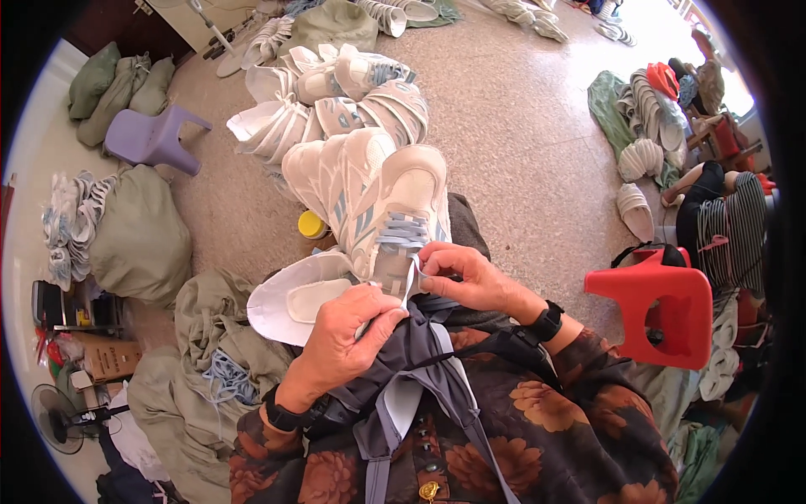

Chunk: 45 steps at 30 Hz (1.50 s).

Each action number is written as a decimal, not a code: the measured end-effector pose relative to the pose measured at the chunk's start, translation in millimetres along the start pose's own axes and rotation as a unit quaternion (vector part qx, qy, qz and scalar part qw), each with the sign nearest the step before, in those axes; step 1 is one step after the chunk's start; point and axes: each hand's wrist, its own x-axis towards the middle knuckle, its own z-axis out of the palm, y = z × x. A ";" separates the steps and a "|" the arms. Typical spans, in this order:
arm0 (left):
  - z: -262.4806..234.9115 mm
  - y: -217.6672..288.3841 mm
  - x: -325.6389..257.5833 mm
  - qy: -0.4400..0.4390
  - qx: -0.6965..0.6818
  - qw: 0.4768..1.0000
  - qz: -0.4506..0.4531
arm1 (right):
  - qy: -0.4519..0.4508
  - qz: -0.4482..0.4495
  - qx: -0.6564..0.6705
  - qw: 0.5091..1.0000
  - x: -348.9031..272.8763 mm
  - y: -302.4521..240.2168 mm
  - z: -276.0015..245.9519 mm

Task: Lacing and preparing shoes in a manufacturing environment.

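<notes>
A white sneaker [413, 178] with grey-blue trim lies over my lap, its toe pointing away from me. Light blue shoelace [403, 229] crosses the upper part of its eyelet rows. Over the tongue, my right hand [474, 281] pinches a loose length of the lace between thumb and fingers. Lower and to the left, my left hand [348, 332] is closed, thumb against forefinger, at the lower end of that same strand. Beside the left hand rests an unlaced white shoe piece [290, 296] with its pale inside showing. More sneakers [336, 172] lean against the laced one.
Stacked shoe uppers [336, 105] spread over the floor ahead. A yellow-lidded jar [311, 224] stands left of the sneakers. Blue laces [231, 376] lie on cloth at lower left. A purple stool [151, 139] is left, a red stool [655, 294] right, near a person in stripes [726, 223].
</notes>
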 end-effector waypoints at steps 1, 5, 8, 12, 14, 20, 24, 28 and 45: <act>-0.2 1.5 -0.2 0.000 0.001 1.000 -0.001 | -0.002 -0.019 -0.033 0.999 0.2 1.7 0.3; -3.8 10.9 -2.7 -0.032 -0.023 0.999 -0.022 | 0.002 -0.024 -0.070 0.997 0.6 3.7 -2.2; -6.2 7.3 -3.9 -0.026 0.067 0.997 0.012 | 0.010 -0.056 -0.112 0.992 -2.1 1.7 -1.8; -11.2 8.2 -10.1 0.017 0.312 0.937 0.154 | -0.004 0.066 0.084 0.994 -8.2 -25.0 -9.6; -14.0 11.0 -9.5 0.012 0.330 0.927 0.178 | -0.013 0.062 0.157 0.986 -5.0 -36.7 -10.7; -8.9 16.3 -1.8 0.022 0.354 0.900 0.253 | -0.096 -0.062 -0.143 0.983 3.3 -35.0 -8.4; -7.4 -1.7 -17.3 0.035 0.302 0.936 0.179 | -0.061 -0.074 -0.278 0.956 -17.9 -54.4 -19.8; 12.2 -23.7 -40.9 -0.049 0.117 0.982 -0.137 | -0.001 -0.017 -0.270 0.963 -46.7 -74.1 -43.4; 64.7 -76.1 -16.2 0.181 -0.602 0.720 -0.293 | 0.461 -0.134 0.303 0.823 -234.0 -82.8 -245.4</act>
